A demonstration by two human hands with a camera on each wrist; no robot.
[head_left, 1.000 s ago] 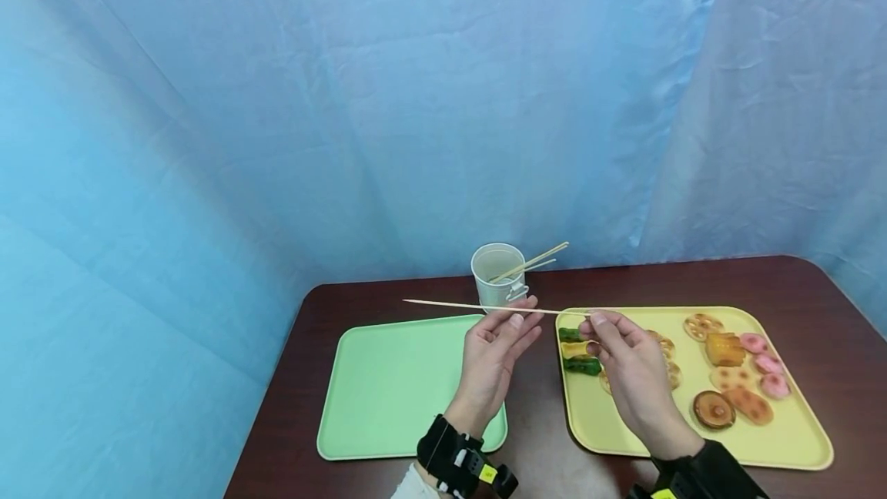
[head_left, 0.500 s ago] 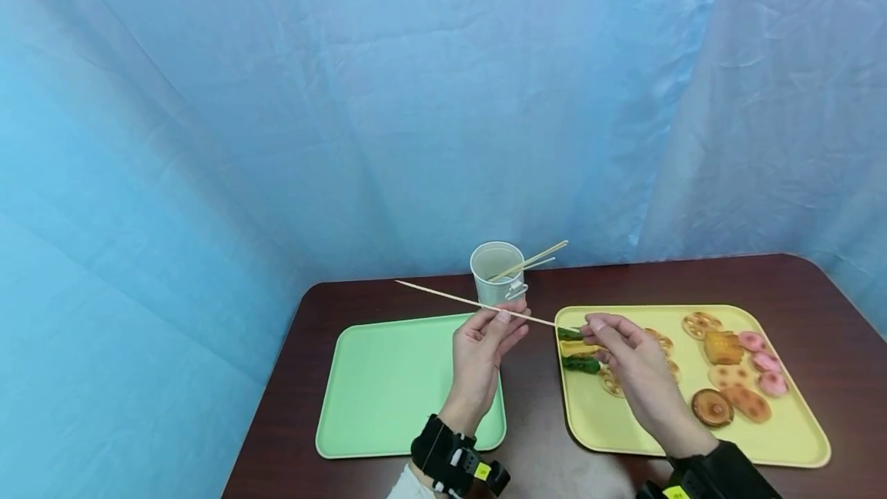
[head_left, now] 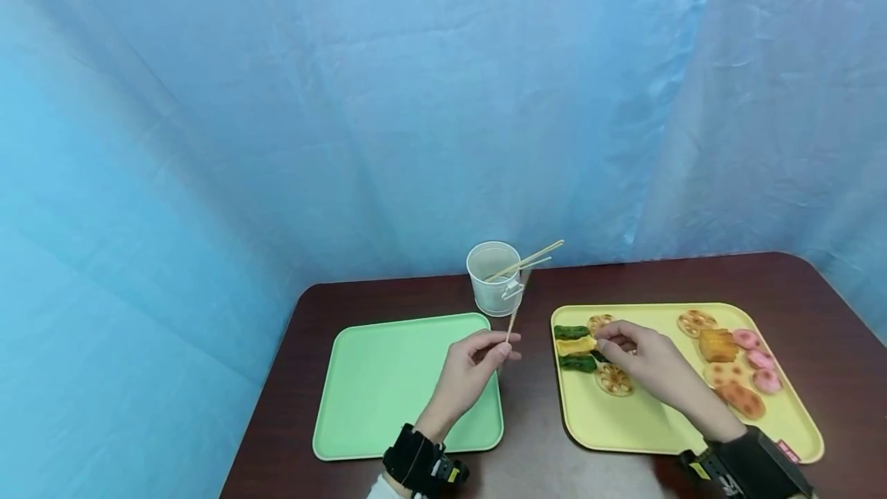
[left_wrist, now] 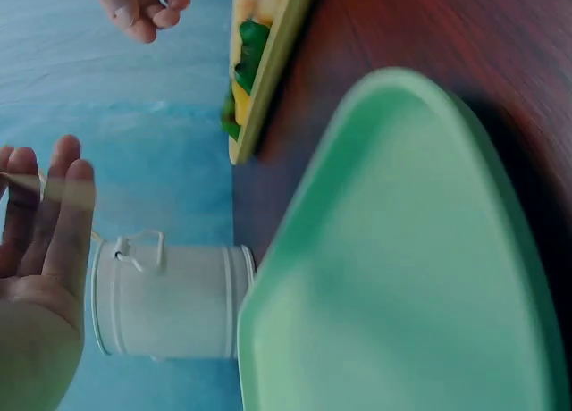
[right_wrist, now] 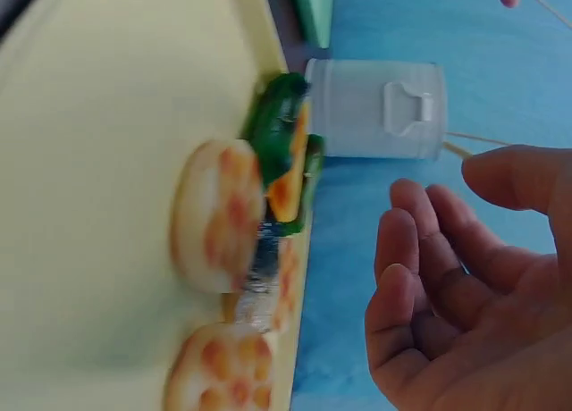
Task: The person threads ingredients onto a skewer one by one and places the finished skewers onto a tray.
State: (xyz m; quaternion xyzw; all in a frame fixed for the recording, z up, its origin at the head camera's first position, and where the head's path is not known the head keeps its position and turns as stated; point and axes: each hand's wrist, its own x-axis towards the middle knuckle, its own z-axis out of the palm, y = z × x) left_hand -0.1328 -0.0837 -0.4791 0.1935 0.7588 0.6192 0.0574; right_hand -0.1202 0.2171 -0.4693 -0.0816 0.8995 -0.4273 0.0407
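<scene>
My left hand (head_left: 470, 370) pinches a thin wooden skewer (head_left: 511, 323) between thumb and fingers, near the right edge of the green tray (head_left: 384, 395). The skewer stands steeply, its upper end blurred in front of the white bucket (head_left: 493, 300). Over the left part of the yellow tray (head_left: 624, 431) hovers my right hand (head_left: 647, 360), fingers loosely bent with nothing between them in the right wrist view. Close to its fingertips lie green pepper pieces (head_left: 577, 363), a yellow pepper piece (head_left: 575, 346) and lotus root slices (head_left: 614, 380), seemingly toy food.
More skewers (head_left: 533, 259) lean out of the bucket at the back. On the yellow tray's right side are pink rounds (head_left: 765, 381), a golden block (head_left: 717, 346), another lotus slice (head_left: 696, 323) and a brown oblong piece (head_left: 741, 400). A blue curtain (head_left: 443, 98) hangs behind the table.
My right hand has let go of the skewer's end and moved right over the pepper pieces. My left hand has turned the skewer from nearly level to steep and come slightly lower.
</scene>
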